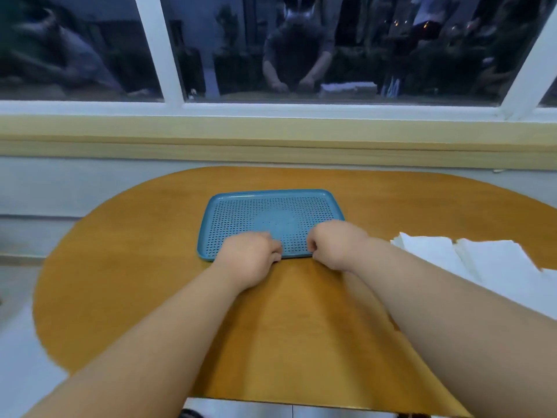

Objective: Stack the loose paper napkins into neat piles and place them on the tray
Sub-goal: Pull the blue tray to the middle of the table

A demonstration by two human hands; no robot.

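Two hands a little apart at the near rim of the blue tray (271,206): left hand (250,257) and right hand (334,245), fingers of each curled round that edge. Tray flat in the middle of the desk (120,267). White napkins (452,254) loose in overlapping heaps, right of the tray, apart from it.

Rounded wooden table (144,267): blue tray (271,193) sits mid-table, white napkins (482,260) lie far right, perhaps two loose heaps.
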